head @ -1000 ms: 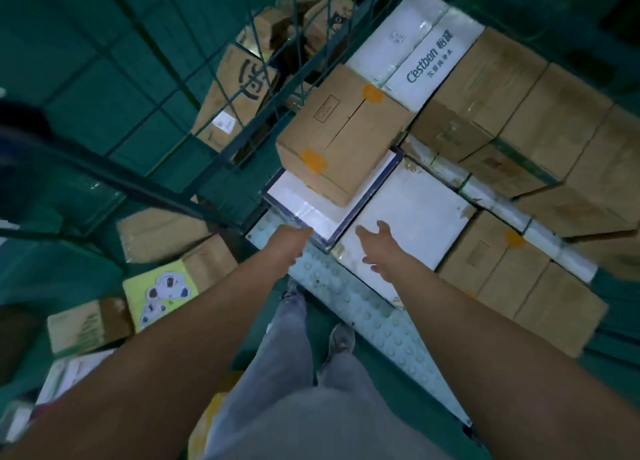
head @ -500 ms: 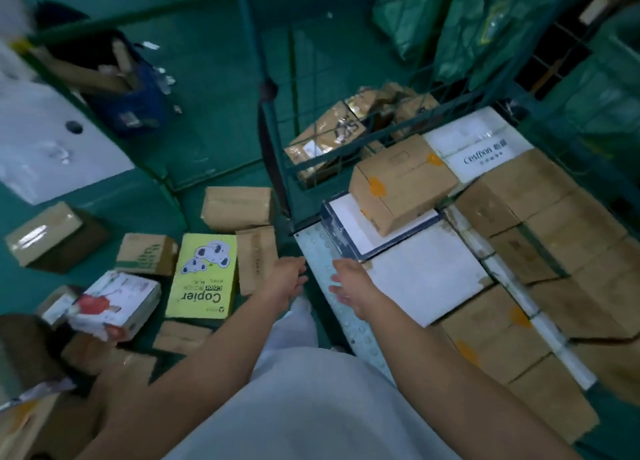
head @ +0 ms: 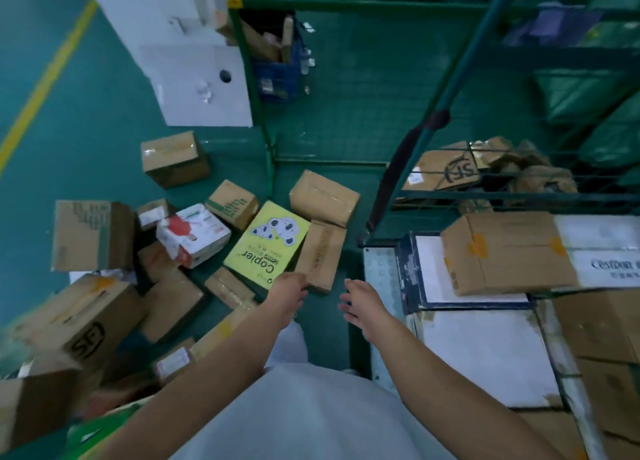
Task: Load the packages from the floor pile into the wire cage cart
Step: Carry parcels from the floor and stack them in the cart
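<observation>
We're between loads: left hand (head: 289,291) and right hand (head: 360,300) empty, fingers loosely apart. Next we grab the narrow brown box (head: 320,253) just beside the yellow Copier box (head: 266,245).

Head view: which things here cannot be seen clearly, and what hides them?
- Left hand: fingers face away; contact with the narrow brown cardboard box is unclear.
- White "Cestbon" carton: cut by the right edge.
- Brown SF-marked cardboard box: blurred, lower left.
- Crumpled brown parcels: behind the green wire cage cart.
</observation>
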A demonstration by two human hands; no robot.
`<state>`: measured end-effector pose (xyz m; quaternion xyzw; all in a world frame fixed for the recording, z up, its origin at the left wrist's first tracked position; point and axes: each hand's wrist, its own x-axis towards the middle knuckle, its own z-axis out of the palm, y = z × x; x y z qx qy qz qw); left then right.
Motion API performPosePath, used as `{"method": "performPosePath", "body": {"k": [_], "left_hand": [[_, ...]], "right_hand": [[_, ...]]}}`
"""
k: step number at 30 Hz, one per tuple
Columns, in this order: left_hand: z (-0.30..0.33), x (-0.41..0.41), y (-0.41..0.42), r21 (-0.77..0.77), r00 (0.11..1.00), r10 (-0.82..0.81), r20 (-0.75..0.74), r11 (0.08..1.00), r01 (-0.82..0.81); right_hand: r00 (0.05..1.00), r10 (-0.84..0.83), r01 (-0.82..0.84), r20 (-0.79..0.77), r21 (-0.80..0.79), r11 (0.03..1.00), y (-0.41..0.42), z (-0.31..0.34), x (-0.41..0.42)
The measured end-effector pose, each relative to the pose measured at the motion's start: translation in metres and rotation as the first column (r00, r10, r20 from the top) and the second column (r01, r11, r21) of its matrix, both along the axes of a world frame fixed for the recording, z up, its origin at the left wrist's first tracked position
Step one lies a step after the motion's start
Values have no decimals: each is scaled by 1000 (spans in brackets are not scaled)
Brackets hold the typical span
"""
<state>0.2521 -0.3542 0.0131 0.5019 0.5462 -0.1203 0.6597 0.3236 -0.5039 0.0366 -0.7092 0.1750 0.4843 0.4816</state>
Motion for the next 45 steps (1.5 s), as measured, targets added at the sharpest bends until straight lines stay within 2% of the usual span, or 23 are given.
{"method": "performPosePath", "body": {"k": [6,12,21,23,27,32,36,38,41,45], "left_hand": [[-25,8,59,-62,988,155,-25,986,-156],[-45,48,125,-129,980,194,-40,972,-197],[-97,94,204,-214,992,89,-89,971,-106],[-107,105,220,-220,988,106,-111,967,-128],[-118,128,242,-194,972,180,-148,959,-207],[-159,156,263,-194,973,177,-146,960,-203],[-215,178,270,-115,944,188,-271,967,-225],[-242,187,267,-135,932,185,-312,962,-236],[-267,199,260,-149,921,237,-309,945,-293],[-279,185,260,-171,918,259,-299,932,-318]], "right_hand": [[995,97,-97,-5,-47,994,64,-13,15],[992,123,-127,-35,-113,986,128,-26,54],[985,13,-49,-173,-208,977,198,-67,113],[981,10,-54,-192,-228,972,207,-77,128],[978,60,-109,-200,-248,963,219,-103,159],[958,130,-208,-257,-306,929,238,-160,201],[922,244,-338,-300,-319,885,246,-230,232],[905,287,-387,-314,-330,861,251,-261,246],[891,316,-426,-327,-360,830,273,-278,266],[848,427,-518,-315,-318,794,301,-298,272]]}}
